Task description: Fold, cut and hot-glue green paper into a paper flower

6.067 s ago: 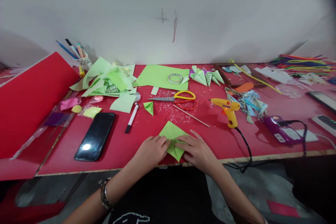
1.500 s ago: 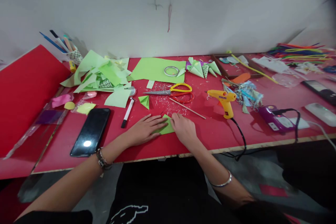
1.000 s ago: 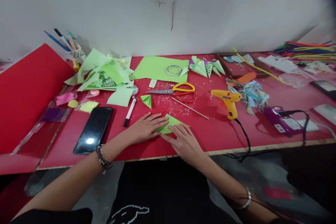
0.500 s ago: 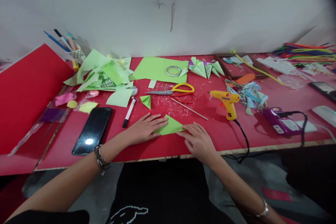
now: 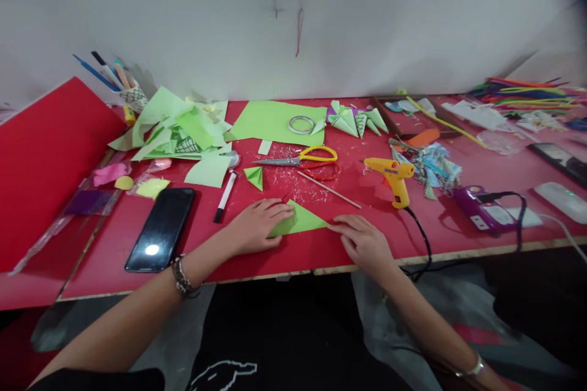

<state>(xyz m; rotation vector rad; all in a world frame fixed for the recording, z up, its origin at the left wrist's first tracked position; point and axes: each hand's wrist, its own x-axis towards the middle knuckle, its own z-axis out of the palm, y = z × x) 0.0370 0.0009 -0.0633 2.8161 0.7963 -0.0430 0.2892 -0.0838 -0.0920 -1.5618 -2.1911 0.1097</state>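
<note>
A light green paper triangle (image 5: 303,220) lies folded on the red tabletop in front of me. My left hand (image 5: 257,224) rests flat over its left end, with the fingers stretched out and hiding that corner. At the right tip of the triangle is my right hand (image 5: 364,243), its fingertips touching or just beside the point and its fingers loosely stretched. Beyond the left hand sits a small folded green paper piece (image 5: 254,178). Scissors (image 5: 305,160) with yellow and red handles and a thin wooden stick (image 5: 329,189) lie past the paper.
A black phone (image 5: 160,229) and a marker (image 5: 225,197) lie left of my hands. Green paper scraps (image 5: 183,125) are heaped behind them. On the right stand a yellow glue gun (image 5: 393,178) with its cord and a purple power adapter (image 5: 486,211). Folded green cones (image 5: 346,119) sit at the back.
My right hand has slid to the right along the paper's lower edge to its tip, uncovering more of the triangle. The left hand stays on the left end.
</note>
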